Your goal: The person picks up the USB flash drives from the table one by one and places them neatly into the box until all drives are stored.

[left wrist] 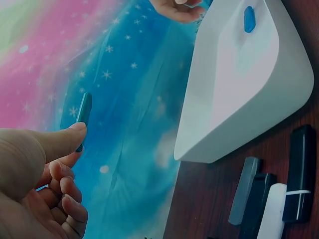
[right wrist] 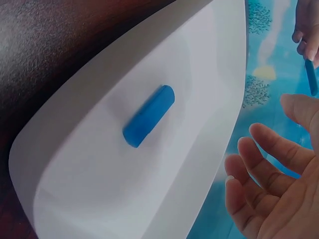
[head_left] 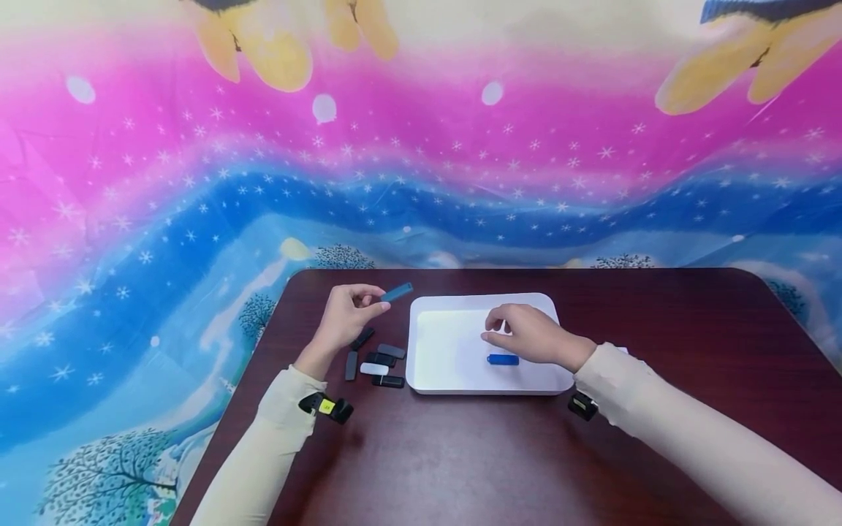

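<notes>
My left hand [head_left: 349, 313] pinches a teal USB stick [head_left: 397, 292] between thumb and fingers, held in the air left of the white tray [head_left: 416, 380]. In the left wrist view the teal stick [left wrist: 84, 117] stands up beyond the thumb tip. A blue USB stick [head_left: 503, 359] lies in the tray, and the right wrist view shows this blue stick [right wrist: 149, 117] flat on the tray floor. Above it hovers my right hand [head_left: 529, 332], fingers loosely bent and holding nothing; thumb and fingers are apart in the right wrist view.
Left of the tray lie several USB sticks: a white one [head_left: 374, 369], a black one [head_left: 388, 381], grey ones [head_left: 351, 365] and others partly overlapping. The dark wooden table [head_left: 460, 453] ends at a patterned cloth backdrop [head_left: 421, 146]. A small white thing peeks out behind the right wrist.
</notes>
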